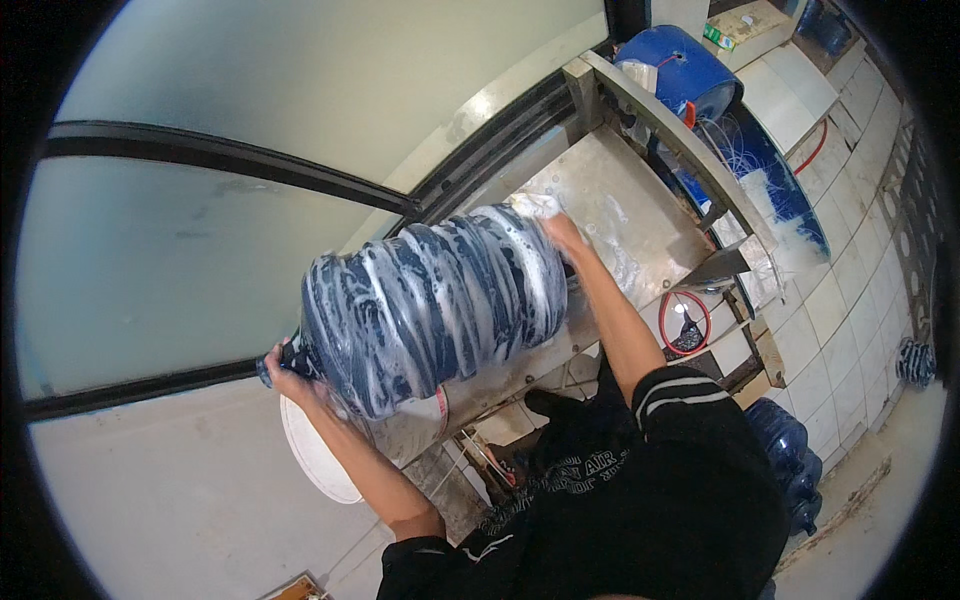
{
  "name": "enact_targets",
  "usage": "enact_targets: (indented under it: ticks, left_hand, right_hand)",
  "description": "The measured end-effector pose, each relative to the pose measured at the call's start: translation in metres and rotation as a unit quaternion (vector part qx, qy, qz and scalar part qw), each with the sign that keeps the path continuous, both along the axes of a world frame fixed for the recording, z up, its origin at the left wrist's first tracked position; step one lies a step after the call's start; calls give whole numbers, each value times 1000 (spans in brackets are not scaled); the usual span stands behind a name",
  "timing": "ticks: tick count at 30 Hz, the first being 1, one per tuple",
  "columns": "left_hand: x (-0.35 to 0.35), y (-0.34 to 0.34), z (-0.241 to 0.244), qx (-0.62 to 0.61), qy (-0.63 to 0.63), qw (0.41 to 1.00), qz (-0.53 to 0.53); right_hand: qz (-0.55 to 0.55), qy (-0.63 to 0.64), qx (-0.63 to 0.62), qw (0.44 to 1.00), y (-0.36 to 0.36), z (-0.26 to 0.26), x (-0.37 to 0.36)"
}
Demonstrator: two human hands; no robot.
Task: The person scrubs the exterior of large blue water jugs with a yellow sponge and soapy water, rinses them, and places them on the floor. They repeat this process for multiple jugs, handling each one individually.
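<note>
A large blue plastic water jug (435,300), streaked with white suds, lies on its side above a metal work surface (622,202). Its neck points to the lower left, where my left hand (289,371) is wrapped around it. At the jug's base end, my right hand (555,225) holds a white, foamy cloth or sponge (534,205) against the rim. Part of the right hand's fingers is hidden by the foam. Behind the near side of the jug, a white bucket (322,457) shows partly.
Frosted glass panels (225,240) in dark frames border the far side. At the right are a blue drum (679,71), a cut blue tub (795,202) with tangled strands, and a red hose (684,352). Blue jugs (780,442) stand on the tiled floor behind my right arm.
</note>
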State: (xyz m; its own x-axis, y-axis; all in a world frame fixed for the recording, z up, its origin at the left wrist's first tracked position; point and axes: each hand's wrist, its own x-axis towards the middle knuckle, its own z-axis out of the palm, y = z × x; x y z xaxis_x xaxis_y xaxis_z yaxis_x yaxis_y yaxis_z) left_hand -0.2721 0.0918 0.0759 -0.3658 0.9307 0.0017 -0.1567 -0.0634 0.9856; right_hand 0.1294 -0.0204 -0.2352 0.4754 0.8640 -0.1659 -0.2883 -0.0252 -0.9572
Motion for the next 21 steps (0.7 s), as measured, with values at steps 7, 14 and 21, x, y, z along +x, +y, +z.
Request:
enact_targets:
  ticks: [7, 14, 21]
  left_hand:
    - [23, -11, 8, 15, 77, 996, 44]
    - [-14, 10, -1, 14, 98, 995, -16]
    - [4, 38, -3, 25, 117, 991, -67]
  right_hand:
    - [25, 434, -104, 895, -62, -18, -74]
    - [-147, 204, 75, 965, -138, 48, -113]
    - [-56, 279, 20, 958, -35, 31, -38]
